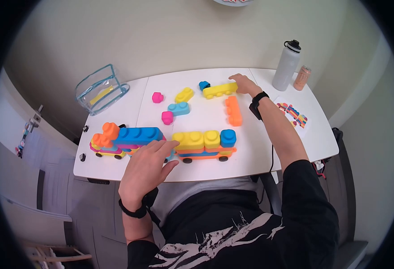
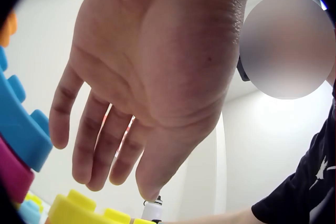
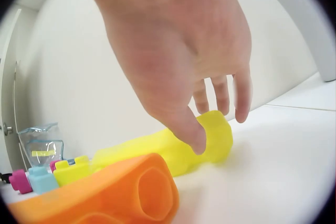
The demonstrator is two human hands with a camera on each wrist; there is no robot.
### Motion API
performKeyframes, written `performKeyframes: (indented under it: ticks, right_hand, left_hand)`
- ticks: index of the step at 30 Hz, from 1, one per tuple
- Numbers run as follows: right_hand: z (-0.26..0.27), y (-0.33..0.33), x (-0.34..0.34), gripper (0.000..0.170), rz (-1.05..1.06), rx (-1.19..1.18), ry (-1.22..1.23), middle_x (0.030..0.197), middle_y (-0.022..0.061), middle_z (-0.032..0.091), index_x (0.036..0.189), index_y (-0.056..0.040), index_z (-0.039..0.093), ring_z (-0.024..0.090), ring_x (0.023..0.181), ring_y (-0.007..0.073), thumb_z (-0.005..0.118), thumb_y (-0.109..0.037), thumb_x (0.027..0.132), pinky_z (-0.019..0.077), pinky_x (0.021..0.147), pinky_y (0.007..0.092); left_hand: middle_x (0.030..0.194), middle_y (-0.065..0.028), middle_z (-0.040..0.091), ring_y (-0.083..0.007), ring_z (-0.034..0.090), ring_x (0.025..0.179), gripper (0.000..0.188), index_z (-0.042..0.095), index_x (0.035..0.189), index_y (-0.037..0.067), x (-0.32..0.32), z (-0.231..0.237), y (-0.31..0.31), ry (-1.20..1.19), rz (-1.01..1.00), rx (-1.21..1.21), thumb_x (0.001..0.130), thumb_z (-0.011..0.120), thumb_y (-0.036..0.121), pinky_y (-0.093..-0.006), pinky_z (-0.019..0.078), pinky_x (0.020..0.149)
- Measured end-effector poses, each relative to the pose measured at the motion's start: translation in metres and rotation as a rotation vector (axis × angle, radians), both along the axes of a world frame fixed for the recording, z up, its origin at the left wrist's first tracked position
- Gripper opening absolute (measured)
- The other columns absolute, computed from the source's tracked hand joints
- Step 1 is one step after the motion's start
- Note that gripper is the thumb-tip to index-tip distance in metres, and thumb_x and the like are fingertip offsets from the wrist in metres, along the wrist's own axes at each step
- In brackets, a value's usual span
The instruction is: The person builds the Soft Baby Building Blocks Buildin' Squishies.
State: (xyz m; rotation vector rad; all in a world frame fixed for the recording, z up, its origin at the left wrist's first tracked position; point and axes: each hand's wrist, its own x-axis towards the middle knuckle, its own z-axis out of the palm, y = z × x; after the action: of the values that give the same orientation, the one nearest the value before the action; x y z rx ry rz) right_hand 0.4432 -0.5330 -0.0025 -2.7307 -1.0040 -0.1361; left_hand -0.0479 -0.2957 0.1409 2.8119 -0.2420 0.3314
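In the head view, my left hand point(image 1: 145, 168) is spread flat with its palm down, over the joint between two wheeled toy vehicles made of blocks. Its fingertips overlap the near vehicle's yellow block point(image 1: 189, 141), and a long blue block point(image 1: 139, 134) lies beside them. The left wrist view shows straight fingers point(image 2: 100, 145) with nothing in the palm. At the far side, my right hand point(image 1: 246, 85) holds the end of a long yellow block point(image 1: 219, 91). The right wrist view puts the thumb on its near side and the other fingers behind it.
An orange block point(image 1: 233, 111) lies close to the right hand. Loose pink point(image 1: 167, 118), light blue point(image 1: 179, 108) and short yellow point(image 1: 184, 95) blocks lie mid-table. A bottle point(image 1: 287, 66), a can point(image 1: 302, 78) and a picture sheet point(image 1: 293, 115) are right; a clear bag point(image 1: 99, 89) stands left.
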Motion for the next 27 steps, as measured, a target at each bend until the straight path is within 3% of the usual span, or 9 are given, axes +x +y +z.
performKeyframes:
  ticks: [4,7,12,13,16,19,23,25,27]
  right_hand:
    - [0.007,0.008,-0.017,0.069,-0.033,-0.139,0.051,0.143,0.0114,0.066,0.139,-0.0130,0.063,0.061,0.131,0.0361,0.086,0.000,0.075,0.0556,0.106,0.0466]
    - [0.010,0.004,-0.014,0.054,-0.023,-0.092,-0.065,0.130,0.0097,0.072,0.126,-0.0140,0.067,0.068,0.124,0.0324,0.085,-0.006,0.076,0.0601,0.098,0.0449]
    - [0.048,-0.019,-0.018,0.053,0.086,-0.028,-0.002,0.112,0.0124,0.078,0.124,-0.0072,0.074,0.074,0.100,0.0322,0.086,-0.023,0.075,0.0610,0.088,0.0419]
    - [0.064,-0.023,-0.031,0.053,0.088,-0.034,-0.001,0.112,0.0124,0.078,0.124,-0.0072,0.074,0.074,0.100,0.0322,0.086,-0.023,0.075,0.0610,0.088,0.0419]
    - [0.104,-0.036,-0.071,0.050,0.069,0.170,0.375,0.113,0.0103,0.076,0.130,-0.0024,0.072,0.071,0.086,0.0178,0.074,-0.025,0.086,0.0614,0.072,0.0322]
    - [0.129,-0.045,-0.127,0.051,0.212,0.395,0.526,0.116,0.0132,0.075,0.135,-0.0032,0.067,0.071,0.088,0.0170,0.071,-0.023,0.088,0.0615,0.074,0.0329]
    - [0.156,-0.047,-0.206,0.049,0.298,0.445,0.618,0.113,0.0157,0.077,0.136,-0.0049,0.060,0.074,0.083,0.0177,0.068,-0.019,0.090,0.0606,0.073,0.0326]
    - [0.175,-0.045,-0.241,0.044,0.314,0.182,0.572,0.106,0.0162,0.079,0.131,-0.0063,0.055,0.076,0.076,0.0203,0.066,-0.017,0.090,0.0594,0.070,0.0321]
    - [0.176,-0.042,-0.254,0.037,0.360,0.179,0.553,0.100,0.0160,0.080,0.122,-0.0060,0.053,0.078,0.071,0.0233,0.065,-0.016,0.089,0.0586,0.068,0.0322]
  left_hand:
    - [0.118,-0.0133,0.075,-0.0354,0.070,0.111,0.047,0.067,0.134,0.009,-0.006,0.002,0.001,0.037,0.051,0.009,0.091,0.083,0.017,-0.0451,0.0564,0.092]
    - [0.119,-0.0133,0.075,-0.0351,0.070,0.112,0.047,0.067,0.135,0.009,-0.010,0.003,0.004,0.037,0.064,-0.012,0.091,0.083,0.017,-0.0446,0.0565,0.093]
    - [0.120,-0.0125,0.075,-0.0338,0.071,0.112,0.047,0.068,0.134,0.010,-0.012,0.001,0.009,0.012,0.082,0.013,0.091,0.083,0.017,-0.0441,0.0566,0.093]
    - [0.120,-0.0125,0.075,-0.0338,0.071,0.112,0.047,0.068,0.134,0.010,-0.012,0.001,0.008,0.014,0.085,0.007,0.091,0.083,0.017,-0.0441,0.0566,0.093]
    - [0.118,-0.0120,0.075,-0.0336,0.071,0.111,0.046,0.068,0.134,0.010,-0.008,0.002,0.006,-0.002,0.071,-0.007,0.091,0.083,0.016,-0.0437,0.0571,0.092]
    - [0.117,-0.0110,0.075,-0.0337,0.071,0.110,0.045,0.067,0.133,0.009,-0.002,0.001,0.001,-0.058,0.071,-0.030,0.091,0.082,0.015,-0.0430,0.0577,0.090]
    - [0.127,-0.0108,0.070,-0.0339,0.069,0.112,0.048,0.066,0.131,0.009,0.007,0.003,-0.009,-0.283,0.082,-0.087,0.086,0.084,0.009,-0.0418,0.0581,0.092]
    - [0.131,-0.0107,0.068,-0.0338,0.068,0.115,0.051,0.066,0.131,0.009,0.012,0.003,-0.015,-0.349,0.095,-0.120,0.084,0.085,0.007,-0.0417,0.0582,0.093]
    - [0.137,-0.0105,0.065,-0.0333,0.066,0.121,0.054,0.066,0.132,0.009,0.017,0.001,-0.018,-0.471,0.058,-0.070,0.081,0.086,0.005,-0.0412,0.0582,0.094]
